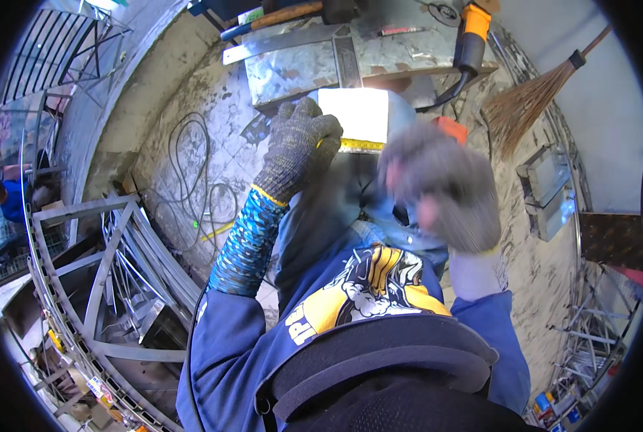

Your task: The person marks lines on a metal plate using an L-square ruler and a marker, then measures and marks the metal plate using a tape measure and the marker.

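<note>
My left hand (301,147), in a dark grey knit glove, is closed at the left end of a yellow tape measure blade (363,145). The blade lies along the near edge of a white rectangular piece (354,115) over my lap, and my left fingers touch that piece's left side. My right hand (444,187), gloved in grey with bare fingertips, is smeared by motion just right of the blade's other end. Whether it holds anything cannot be made out. An orange-red object (451,129) shows beyond it, partly covered.
Ahead is a metal-topped block (285,75) bearing a steel square (347,61), a wooden-handled hammer (285,16) and a yellow-black power tool (473,36). A straw broom (530,97) leans at right. Cables (192,155) lie on the left floor beside a metal frame (91,281).
</note>
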`<control>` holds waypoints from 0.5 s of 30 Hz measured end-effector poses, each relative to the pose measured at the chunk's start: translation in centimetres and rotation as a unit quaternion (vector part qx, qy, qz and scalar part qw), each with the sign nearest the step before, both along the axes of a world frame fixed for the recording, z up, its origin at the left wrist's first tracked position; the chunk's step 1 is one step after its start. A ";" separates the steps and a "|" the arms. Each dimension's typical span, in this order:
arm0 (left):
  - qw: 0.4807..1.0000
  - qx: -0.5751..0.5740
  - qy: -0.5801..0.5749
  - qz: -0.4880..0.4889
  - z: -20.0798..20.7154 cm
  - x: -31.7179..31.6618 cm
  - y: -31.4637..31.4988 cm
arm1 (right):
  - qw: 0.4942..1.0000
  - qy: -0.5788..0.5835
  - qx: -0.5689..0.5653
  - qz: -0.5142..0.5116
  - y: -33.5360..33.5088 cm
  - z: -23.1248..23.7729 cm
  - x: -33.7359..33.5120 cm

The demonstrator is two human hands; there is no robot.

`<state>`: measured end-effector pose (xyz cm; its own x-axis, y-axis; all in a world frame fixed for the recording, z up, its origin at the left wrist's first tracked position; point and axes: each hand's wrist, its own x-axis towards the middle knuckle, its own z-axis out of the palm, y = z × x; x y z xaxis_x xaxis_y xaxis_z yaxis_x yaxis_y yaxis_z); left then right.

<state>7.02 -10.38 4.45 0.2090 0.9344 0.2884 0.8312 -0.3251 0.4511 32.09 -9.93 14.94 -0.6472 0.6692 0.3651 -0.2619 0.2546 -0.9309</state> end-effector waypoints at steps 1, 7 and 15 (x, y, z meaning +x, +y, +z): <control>1.000 -0.009 0.001 0.002 -0.2 0.1 0.2 | 0.984 0.109 -0.092 0.104 -0.7 0.7 -0.6; 0.998 -0.043 0.038 0.014 0.7 1.3 0.6 | 0.915 0.232 -0.052 0.326 -1.7 4.4 -2.6; 0.997 -0.060 0.035 0.030 0.3 0.2 0.0 | 0.900 0.235 -0.016 0.365 -4.3 4.2 -2.9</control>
